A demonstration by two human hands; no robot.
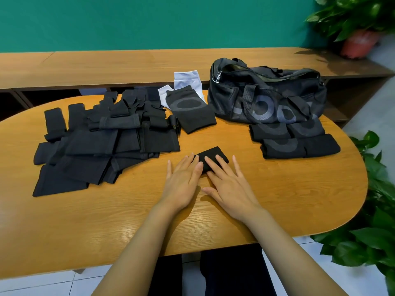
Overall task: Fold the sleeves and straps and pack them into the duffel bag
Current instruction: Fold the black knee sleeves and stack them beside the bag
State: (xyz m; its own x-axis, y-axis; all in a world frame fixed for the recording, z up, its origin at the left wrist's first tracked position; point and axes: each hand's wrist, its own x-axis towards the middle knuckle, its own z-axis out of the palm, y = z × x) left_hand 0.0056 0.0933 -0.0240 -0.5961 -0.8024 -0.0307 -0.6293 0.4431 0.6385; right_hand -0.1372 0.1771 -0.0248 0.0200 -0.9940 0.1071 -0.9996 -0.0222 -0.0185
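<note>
A small folded black sleeve (213, 155) lies flat in the middle of the wooden table (213, 221). My left hand (183, 180) and my right hand (228, 184) both press on its near edge with straight fingers. A black mesh duffel bag (267, 92) stands unzipped at the back right. Several folded black sleeves (297, 137) lie in front of the bag. A big heap of unfolded black sleeves and straps (102, 137) covers the left side. One black sleeve with a grey oval (191, 112) lies at the back centre, partly over white sleeves (187, 81).
A long wooden bench (128, 65) runs behind the table against a green wall. A potted plant (357, 41) stands at the back right, and leafy plants (376, 221) crowd the table's right edge. Bare wood shows near the front edge.
</note>
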